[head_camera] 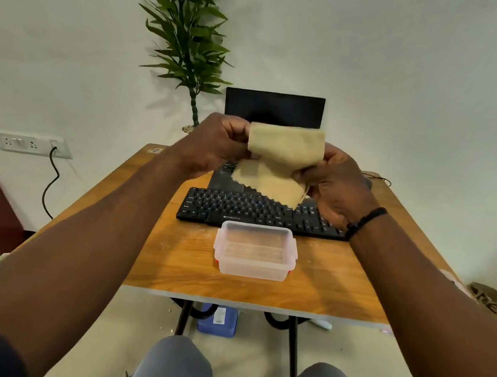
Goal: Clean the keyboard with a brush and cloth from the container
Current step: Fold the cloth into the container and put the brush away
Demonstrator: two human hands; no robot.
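Note:
A tan cloth (281, 161) hangs in the air above the black keyboard (247, 211). My left hand (215, 144) pinches its upper left edge. My right hand (337, 186) grips its lower right side. The cloth is partly folded, and its zigzag lower edge droops over the keyboard's upper right keys. A clear plastic container (255, 252) with no lid stands on the wooden table (177, 260), just in front of the keyboard, and looks empty. No brush is in view.
An open laptop (273, 107) with a dark screen stands behind the keyboard. A tall green plant (187, 32) rises at the back left. A wall socket with a black cable (51, 178) is at the left. A blue box (218, 319) lies under the table.

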